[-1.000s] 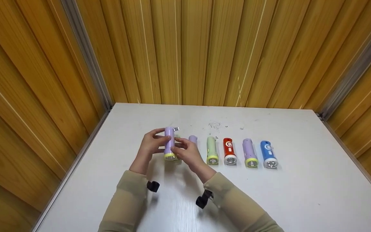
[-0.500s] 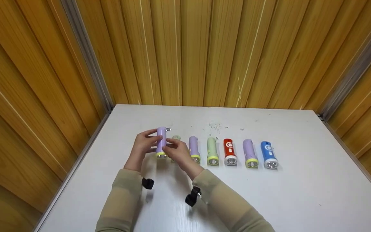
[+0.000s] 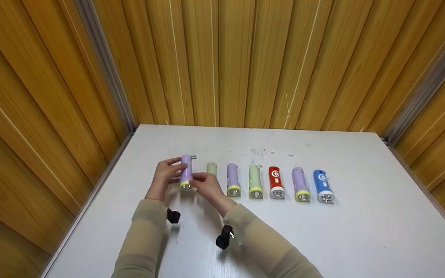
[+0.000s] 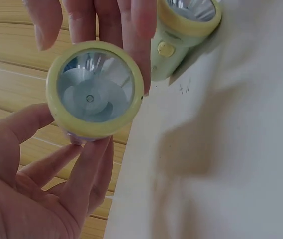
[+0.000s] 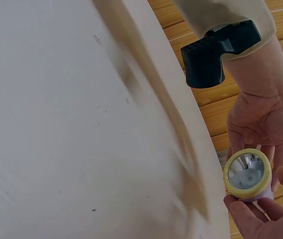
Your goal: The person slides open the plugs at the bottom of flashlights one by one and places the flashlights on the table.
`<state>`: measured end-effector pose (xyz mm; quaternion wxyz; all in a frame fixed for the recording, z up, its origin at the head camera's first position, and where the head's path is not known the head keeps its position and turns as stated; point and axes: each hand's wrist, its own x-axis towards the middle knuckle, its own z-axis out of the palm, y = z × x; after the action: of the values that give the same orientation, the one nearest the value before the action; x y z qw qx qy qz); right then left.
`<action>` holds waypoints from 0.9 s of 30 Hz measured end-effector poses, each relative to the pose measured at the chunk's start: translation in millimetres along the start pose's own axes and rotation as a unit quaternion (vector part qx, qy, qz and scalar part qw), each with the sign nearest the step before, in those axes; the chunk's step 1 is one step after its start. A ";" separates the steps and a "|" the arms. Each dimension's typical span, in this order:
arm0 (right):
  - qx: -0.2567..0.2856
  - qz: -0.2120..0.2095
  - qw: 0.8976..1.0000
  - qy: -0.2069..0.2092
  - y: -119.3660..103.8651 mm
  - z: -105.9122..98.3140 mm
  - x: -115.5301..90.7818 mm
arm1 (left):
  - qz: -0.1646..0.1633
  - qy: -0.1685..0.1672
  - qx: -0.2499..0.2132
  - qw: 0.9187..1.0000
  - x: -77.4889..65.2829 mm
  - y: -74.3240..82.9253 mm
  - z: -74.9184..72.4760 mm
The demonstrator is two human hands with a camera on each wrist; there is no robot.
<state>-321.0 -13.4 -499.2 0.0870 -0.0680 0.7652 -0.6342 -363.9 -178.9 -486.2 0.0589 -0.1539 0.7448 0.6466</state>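
A lilac flashlight (image 3: 186,170) with a yellow rim is held above the table at the left, lens toward me. From its upper end a metal plug (image 3: 194,157) sticks out to the right. My left hand (image 3: 164,173) grips the barrel, thumb on the near side and fingers behind. My right hand (image 3: 209,188) pinches it beside the yellow head. In the left wrist view the lens (image 4: 95,89) lies between the left fingers below and the right fingers above. In the right wrist view the right fingertips (image 5: 240,206) touch the yellow-rimmed head.
A row of flashlights lies right of the hands: a green one (image 3: 212,168) partly hidden by my right hand, a lilac one (image 3: 233,178), another green one (image 3: 255,179), a red one (image 3: 275,181), then lilac and blue (image 3: 323,184). Wooden panels (image 3: 234,69) wall the white table (image 3: 346,239).
Both hands have moved left with the lilac flashlight, away from the row. My right hand has slid down toward its head. The green and lilac flashlights behind show more.
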 end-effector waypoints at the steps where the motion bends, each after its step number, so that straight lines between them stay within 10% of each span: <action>1: -0.004 -0.003 1.000 -0.002 0.9 1.0 0.0 | -0.003 0.000 0.001 1.000 0.9 -1.0 -0.9; 27: -0.054 0.015 0.996 -0.072 17.6 13.1 1.4 | -0.016 0.027 0.073 0.997 14.8 -18.9 5.3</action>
<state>-319.4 -23.0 -518.9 0.1478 -0.1065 0.7913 -0.5837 -372.7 -178.1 -509.1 0.0596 -0.1783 0.7887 0.5853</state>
